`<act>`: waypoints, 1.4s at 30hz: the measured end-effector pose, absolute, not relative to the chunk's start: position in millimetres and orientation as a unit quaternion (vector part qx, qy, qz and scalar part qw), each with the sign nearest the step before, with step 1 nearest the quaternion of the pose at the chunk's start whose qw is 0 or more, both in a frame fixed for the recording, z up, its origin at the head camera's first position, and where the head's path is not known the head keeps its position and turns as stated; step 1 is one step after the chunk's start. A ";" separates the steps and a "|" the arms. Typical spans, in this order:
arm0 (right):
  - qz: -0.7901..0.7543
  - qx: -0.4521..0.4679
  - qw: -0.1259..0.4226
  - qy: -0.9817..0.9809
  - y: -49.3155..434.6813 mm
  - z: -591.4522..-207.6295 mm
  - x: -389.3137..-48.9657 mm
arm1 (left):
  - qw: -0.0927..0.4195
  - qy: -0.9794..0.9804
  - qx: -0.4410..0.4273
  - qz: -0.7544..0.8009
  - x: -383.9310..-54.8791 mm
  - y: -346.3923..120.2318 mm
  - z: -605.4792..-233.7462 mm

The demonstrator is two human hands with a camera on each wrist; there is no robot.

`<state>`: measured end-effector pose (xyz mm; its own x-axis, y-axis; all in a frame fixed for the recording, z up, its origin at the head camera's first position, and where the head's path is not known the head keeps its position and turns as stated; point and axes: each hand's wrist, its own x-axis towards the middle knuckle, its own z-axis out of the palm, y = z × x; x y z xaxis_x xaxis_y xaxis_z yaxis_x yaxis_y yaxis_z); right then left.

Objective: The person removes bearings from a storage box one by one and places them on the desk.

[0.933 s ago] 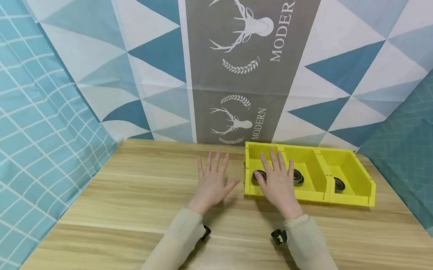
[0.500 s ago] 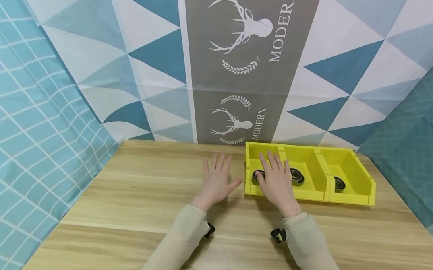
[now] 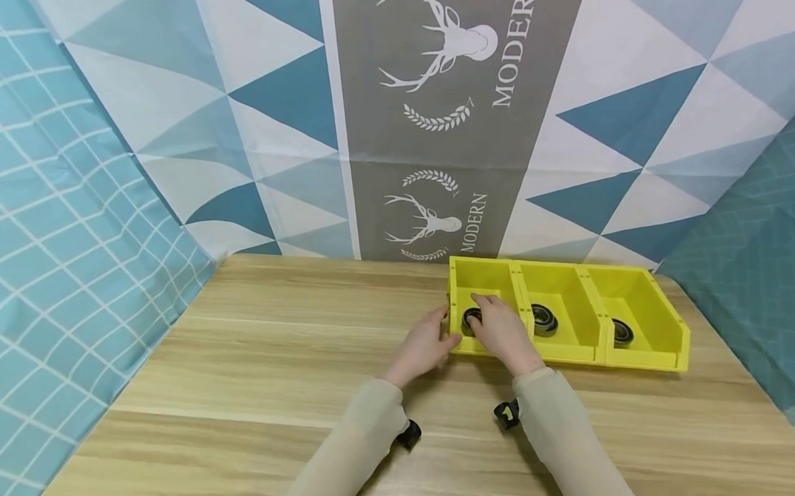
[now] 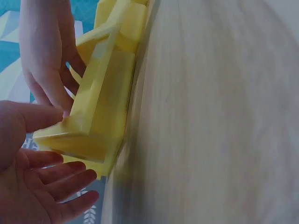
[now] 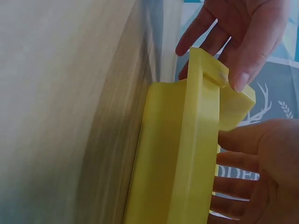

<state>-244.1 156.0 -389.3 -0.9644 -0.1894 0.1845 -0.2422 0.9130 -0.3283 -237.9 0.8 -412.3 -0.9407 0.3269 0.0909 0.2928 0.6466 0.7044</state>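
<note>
Three joined yellow bins (image 3: 566,354) stand on the wooden table; each contains ring-shaped bearings, black and silver. My left hand (image 3: 423,349) is at the front left corner of the leftmost bin. Its thumb touches the rim, and its loosely spread fingers lie along the outside wall, as the left wrist view also shows. My right hand (image 3: 504,332) reaches into that same bin from the front, fingers down behind the front lip (image 5: 194,154). Its thumb and index overlap the bearing (image 3: 467,325) there, partly hiding it; I cannot tell whether they grip it.
More bearings lie in the middle bin (image 3: 544,320) and a bearing (image 3: 623,332) sits in the right bin. Wood-grain table (image 3: 265,375) extends left and in front. Patterned cloth (image 3: 436,131) hangs close behind the bins, with tiled-pattern cloth (image 3: 50,262) at the left.
My left hand has moved right to the corner of the leftmost bin. My right hand, flat over the bins before, has bent its fingers down into the leftmost one. The bins stay put.
</note>
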 end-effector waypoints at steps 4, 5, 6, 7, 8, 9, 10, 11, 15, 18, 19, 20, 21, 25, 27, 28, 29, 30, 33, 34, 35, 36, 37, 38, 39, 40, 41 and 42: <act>0.170 0.103 0.046 -0.979 152.5 -391.3 -252.6 | 0.035 0.880 0.165 0.444 -239.6 1.4 -416.5; 0.168 0.101 0.043 -0.980 151.7 -391.8 -254.2 | 0.044 0.870 0.161 0.463 -240.4 1.5 -417.9; 0.165 0.099 0.041 -0.980 150.9 -392.6 -255.6 | 0.052 0.858 0.158 0.485 -241.1 1.5 -419.3; 0.164 0.095 0.037 -0.981 150.2 -393.3 -256.7 | 0.063 0.845 0.154 0.508 -241.8 1.5 -420.8; 0.162 0.093 0.035 -0.982 149.6 -394.0 -257.8 | 0.073 0.833 0.150 0.528 -242.5 1.3 -422.1; 0.160 0.091 0.032 -0.982 149.1 -394.7 -258.6 | 0.083 0.821 0.147 0.545 -243.4 1.0 -423.7; 0.158 0.088 0.030 -0.983 148.6 -395.4 -259.4 | 0.092 0.809 0.145 0.562 -244.3 0.8 -425.5; 0.157 0.086 0.027 -0.983 148.1 -395.9 -260.2 | 0.100 0.798 0.144 0.577 -245.0 0.3 -427.0; 0.156 0.080 0.022 -0.984 147.0 -394.1 -261.2 | 0.113 0.773 0.143 0.608 -248.1 -1.6 -431.7; 0.159 0.074 0.016 -0.984 146.7 -391.4 -261.2 | 0.113 0.766 0.151 0.615 -250.4 -2.9 -433.9; 0.161 0.072 0.012 -0.984 146.7 -390.8 -261.2 | 0.115 0.765 0.154 0.615 -250.9 -3.3 -434.2; 0.162 0.070 0.009 -0.984 146.6 -390.2 -261.1 | 0.115 0.764 0.157 0.616 -251.4 -3.7 -434.6; 0.163 0.069 0.007 -0.984 146.7 -389.8 -260.9 | 0.116 0.761 0.162 0.617 -251.7 -4.1 -434.9; 0.162 0.068 0.005 -0.984 146.8 -389.6 -260.2 | 0.123 0.752 0.173 0.624 -246.7 -6.6 -427.8; 0.161 0.071 0.004 -0.984 146.9 -390.7 -260.2 | 0.126 0.749 0.175 0.626 -242.1 -8.1 -422.3; 0.162 0.072 0.003 -0.984 147.1 -390.9 -260.1 | 0.130 0.749 0.173 0.627 -239.8 -8.8 -418.8; 0.163 0.074 0.002 -0.984 147.2 -391.1 -260.3 | 0.131 0.749 0.172 0.627 -237.7 -9.4 -415.6; 0.166 0.072 0.002 -0.983 147.4 -391.2 -260.6 | 0.132 0.749 0.172 0.626 -236.0 -9.8 -413.1; 0.170 0.076 -0.001 -0.983 148.5 -389.9 -261.4 | 0.136 0.744 0.172 0.632 -235.3 -10.2 -411.7; 0.171 0.075 -0.001 -0.982 148.6 -389.6 -261.9 | 0.139 0.740 0.171 0.636 -235.9 -10.3 -412.3; 0.171 0.076 0.000 -0.982 148.5 -389.1 -262.3 | 0.138 0.738 0.172 0.638 -238.3 -10.2 -416.1; 0.171 0.077 0.000 -0.982 148.3 -388.0 -262.5 | 0.138 0.736 0.171 0.641 -241.2 -10.1 -419.8; 0.172 0.078 -0.001 -0.982 148.3 -388.5 -262.4 | 0.139 0.732 0.169 0.645 -243.8 -9.9 -424.7; 0.171 0.079 0.000 -0.982 148.3 -389.2 -262.5 | 0.140 0.730 0.166 0.648 -246.4 -9.5 -429.3; 0.172 0.079 0.001 -0.982 148.3 -389.9 -262.5 | 0.140 0.730 0.164 0.649 -249.5 -9.2 -434.1; 0.173 0.079 0.004 -0.982 148.3 -390.5 -262.4 | 0.138 0.729 0.163 0.651 -252.7 -8.6 -438.9; 0.175 0.078 0.005 -0.981 148.5 -390.7 -262.1 | 0.136 0.729 0.162 0.651 -255.2 -8.1 -442.7; 0.176 0.077 0.005 -0.981 149.0 -391.1 -261.6 | 0.138 0.728 0.160 0.652 -255.6 -7.7 -443.7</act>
<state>-261.6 149.0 -391.1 -0.9881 -0.1490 0.0378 -0.1528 0.9259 -0.3455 -255.6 -7.7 -443.7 -0.9107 0.4131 0.0081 0.0538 0.0990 0.9936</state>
